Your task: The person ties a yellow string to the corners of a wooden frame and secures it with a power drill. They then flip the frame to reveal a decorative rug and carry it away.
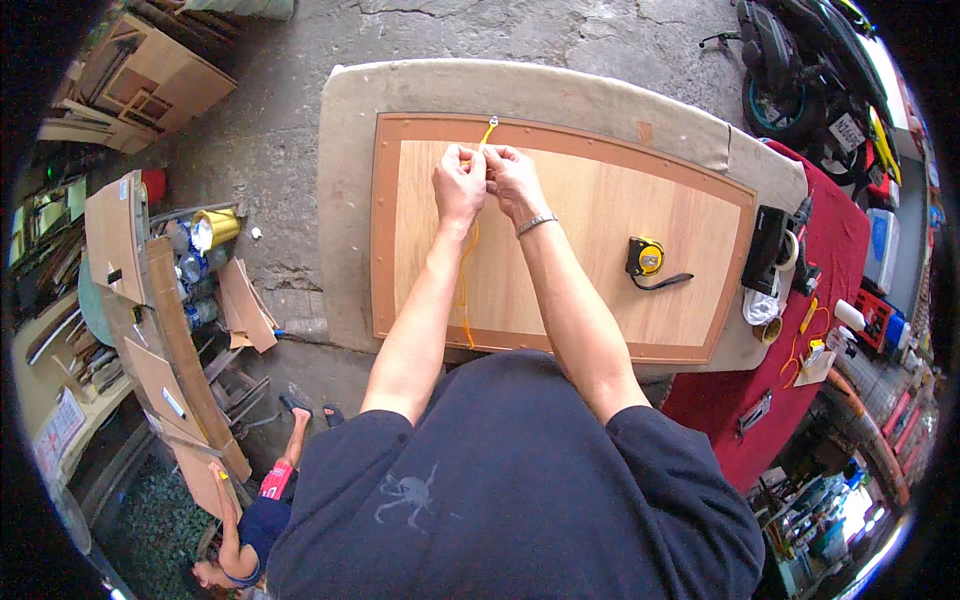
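Note:
Both my arms reach out over a wooden panel (590, 210) with a brown studded border, lying flat on a padded table. My left hand (460, 188) and my right hand (513, 182) meet near the panel's far edge, fingers pinched on a yellow cord (463, 290). From my fingers the cord runs up to a small metal ring (493, 121) at the far border. Its other end trails down across the panel to the near edge. What the fingertips do with the cord is partly hidden. A yellow and black tape measure (647, 257) with a black strap lies right of my hands.
The padded table (347, 200) has a red cloth (835, 210) on its right, with tape rolls (787, 250) and tools. A motorcycle (785, 80) stands at the far right. Wood boards (170, 80) lean at the far left. Another person (255, 540) works at a bench, lower left.

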The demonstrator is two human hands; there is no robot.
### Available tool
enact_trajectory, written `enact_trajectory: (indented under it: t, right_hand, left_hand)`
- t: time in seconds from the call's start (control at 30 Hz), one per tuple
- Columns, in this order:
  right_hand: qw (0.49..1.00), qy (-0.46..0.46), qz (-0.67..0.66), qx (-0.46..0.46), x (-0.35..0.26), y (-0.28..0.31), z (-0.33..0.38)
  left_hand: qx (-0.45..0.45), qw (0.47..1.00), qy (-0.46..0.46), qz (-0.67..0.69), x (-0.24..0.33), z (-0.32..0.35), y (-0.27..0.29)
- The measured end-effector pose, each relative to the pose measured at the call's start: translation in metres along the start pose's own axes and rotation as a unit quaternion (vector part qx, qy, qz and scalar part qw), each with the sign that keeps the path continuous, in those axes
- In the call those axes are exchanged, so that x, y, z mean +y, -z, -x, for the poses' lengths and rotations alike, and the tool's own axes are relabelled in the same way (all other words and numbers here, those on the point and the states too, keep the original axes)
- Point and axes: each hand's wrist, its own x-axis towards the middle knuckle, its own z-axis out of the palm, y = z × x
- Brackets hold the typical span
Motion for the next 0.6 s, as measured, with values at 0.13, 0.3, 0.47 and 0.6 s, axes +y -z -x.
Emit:
enact_trajectory:
  t: [0.13, 0.3, 0.47, 0.6]
  right_hand:
    - [0.999, -0.04, 0.007, 0.019, 0.007, 0.007, 0.011]
    - [0.973, 0.17, 0.083, 0.135, 0.015, -0.004, 0.025]
    - [0.997, 0.059, 0.031, 0.03, 0.001, -0.012, 0.014]
    - [0.995, -0.007, -0.091, -0.034, 0.003, -0.015, -0.003]
  left_hand:
    - [-0.033, 0.993, 0.073, 0.09, 0.007, 0.008, 0.004]
    - [-0.01, 0.997, -0.022, -0.069, 0.016, 0.015, 0.007]
    - [-0.033, 0.983, -0.071, -0.165, 0.007, 0.011, 0.009]
    - [-0.023, 0.98, -0.12, -0.155, 0.006, 0.017, 0.008]
